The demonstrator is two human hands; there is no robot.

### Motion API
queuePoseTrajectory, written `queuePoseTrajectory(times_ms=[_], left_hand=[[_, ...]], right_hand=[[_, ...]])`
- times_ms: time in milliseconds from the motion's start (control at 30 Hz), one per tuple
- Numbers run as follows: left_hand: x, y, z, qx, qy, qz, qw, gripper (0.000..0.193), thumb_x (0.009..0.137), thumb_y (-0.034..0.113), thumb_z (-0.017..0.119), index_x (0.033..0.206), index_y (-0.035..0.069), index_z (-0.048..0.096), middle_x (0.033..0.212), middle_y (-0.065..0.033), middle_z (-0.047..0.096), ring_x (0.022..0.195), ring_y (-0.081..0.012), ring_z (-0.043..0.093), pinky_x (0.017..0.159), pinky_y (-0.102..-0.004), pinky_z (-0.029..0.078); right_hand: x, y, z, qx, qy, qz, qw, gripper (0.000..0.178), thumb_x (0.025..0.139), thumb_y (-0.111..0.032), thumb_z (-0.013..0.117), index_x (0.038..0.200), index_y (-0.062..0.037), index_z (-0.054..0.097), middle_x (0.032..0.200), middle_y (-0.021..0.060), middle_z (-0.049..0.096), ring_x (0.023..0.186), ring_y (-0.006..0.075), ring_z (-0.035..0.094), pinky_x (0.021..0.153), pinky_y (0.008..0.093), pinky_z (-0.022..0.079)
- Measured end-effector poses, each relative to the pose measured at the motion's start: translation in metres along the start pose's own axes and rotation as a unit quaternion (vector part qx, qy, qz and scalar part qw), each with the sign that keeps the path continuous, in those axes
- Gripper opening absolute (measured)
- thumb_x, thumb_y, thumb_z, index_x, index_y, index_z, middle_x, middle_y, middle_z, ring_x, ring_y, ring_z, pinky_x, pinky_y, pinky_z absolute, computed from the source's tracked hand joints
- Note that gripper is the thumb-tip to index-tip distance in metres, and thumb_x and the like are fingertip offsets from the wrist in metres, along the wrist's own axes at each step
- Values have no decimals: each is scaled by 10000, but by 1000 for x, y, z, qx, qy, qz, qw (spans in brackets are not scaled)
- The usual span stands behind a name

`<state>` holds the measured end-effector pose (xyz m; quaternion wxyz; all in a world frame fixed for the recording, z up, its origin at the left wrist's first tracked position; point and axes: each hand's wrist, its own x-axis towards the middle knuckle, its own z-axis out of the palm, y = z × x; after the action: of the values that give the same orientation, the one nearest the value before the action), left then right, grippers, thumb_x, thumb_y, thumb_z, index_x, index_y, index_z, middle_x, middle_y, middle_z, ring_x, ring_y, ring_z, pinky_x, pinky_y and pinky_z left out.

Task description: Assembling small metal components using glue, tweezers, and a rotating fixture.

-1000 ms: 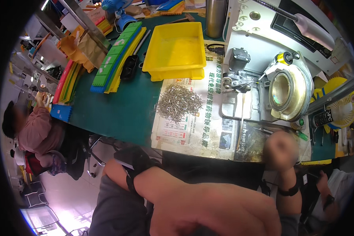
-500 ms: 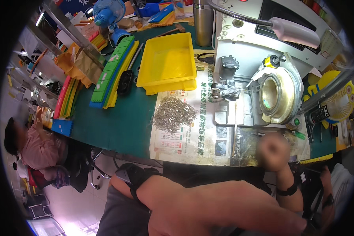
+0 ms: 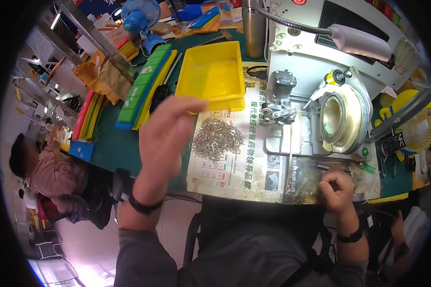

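Observation:
My left hand (image 3: 164,138) is raised over the left of the bench, slightly blurred, fingers stretched out to the right and nothing seen in it. Beside its fingertips lies a heap of small, curved, silvery metal pieces (image 3: 217,140) on a printed paper sheet (image 3: 254,165). Behind the heap stands a yellow plastic tray (image 3: 210,71). My right hand (image 3: 337,190) rests near the front edge of the bench, its fingers curled closed. What they hold, if anything, is hidden. Just beyond it is a machine with a round metal ring-shaped bowl (image 3: 342,117).
A bendable lamp (image 3: 359,40) hangs over the machine. Green, blue and yellow strips (image 3: 146,83) lie left of the tray, near a blue fan (image 3: 140,16). A steel flask (image 3: 255,31) stands behind. At the far left another person (image 3: 52,167) sits.
My left hand has swung from low across my body, up and left, to beside the heap. My right hand stays near the bench edge. The view has shifted slightly.

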<state>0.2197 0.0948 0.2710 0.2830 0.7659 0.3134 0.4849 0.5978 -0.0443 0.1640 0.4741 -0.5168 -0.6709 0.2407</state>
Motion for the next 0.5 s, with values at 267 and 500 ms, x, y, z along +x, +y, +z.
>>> queuePoseTrajectory(times_ms=[267,500], left_hand=[[0,-67,14,374,-62,-180,908,375,884,436,715,998,82,762,774,-101,699,764,-308,686,685,-401,527],[16,-86,37,373,-71,-100,920,316,942,370,651,901,74,753,782,-151,690,772,-318,701,660,-433,516]], right_hand=[[4,1,2,6,-5,16,1000,102,814,-8,717,781,-25,622,764,82,641,682,192,605,636,297,471],[6,2,0,-14,3,-18,1000,103,814,-22,725,776,-27,629,750,91,636,662,204,602,623,302,467]])
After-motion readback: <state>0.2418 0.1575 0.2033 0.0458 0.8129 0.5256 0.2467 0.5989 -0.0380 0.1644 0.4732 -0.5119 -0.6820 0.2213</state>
